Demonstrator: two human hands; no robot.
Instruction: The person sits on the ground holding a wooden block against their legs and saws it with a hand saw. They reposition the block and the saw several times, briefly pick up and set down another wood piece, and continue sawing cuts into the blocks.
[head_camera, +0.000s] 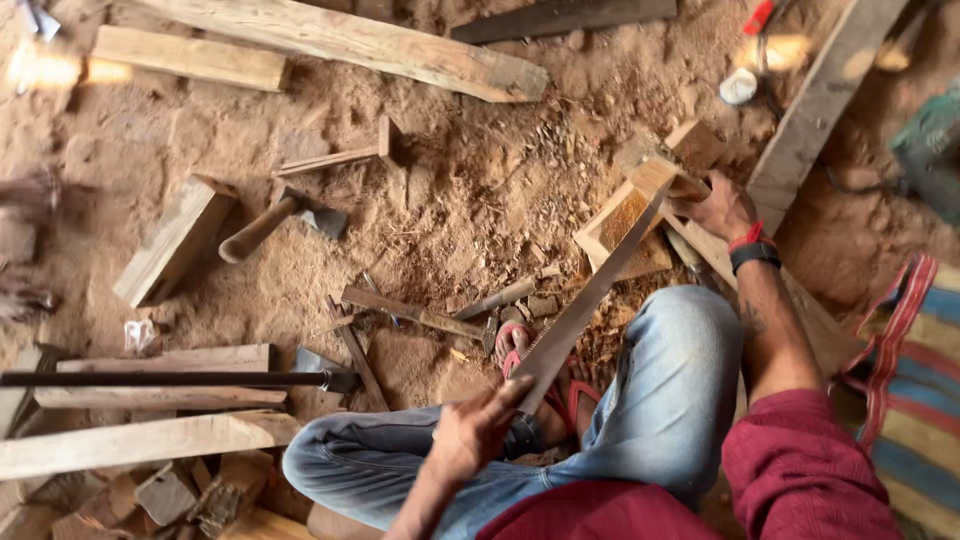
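The single view comes from a camera worn on the person's head, looking steeply down over the bent knee in blue jeans (670, 380). That knee fills the lower middle of the frame, close to the lens. Beyond the knee, toward the top, the view reaches farther across sandy ground to a long plank (350, 40). Left of the knee lie stacked boards (150, 440); right of it, a striped cloth (915, 380) meets the edge.

- A saw (590, 290) runs from the left hand (475, 430) up toward one o'clock, to a wooden block (655, 175).
- The right hand (720, 208) rests at three o'clock of that block.
- An adze (280, 220) lies well apart at nine o'clock.
- A long plank (340, 40) lies at eleven o'clock.
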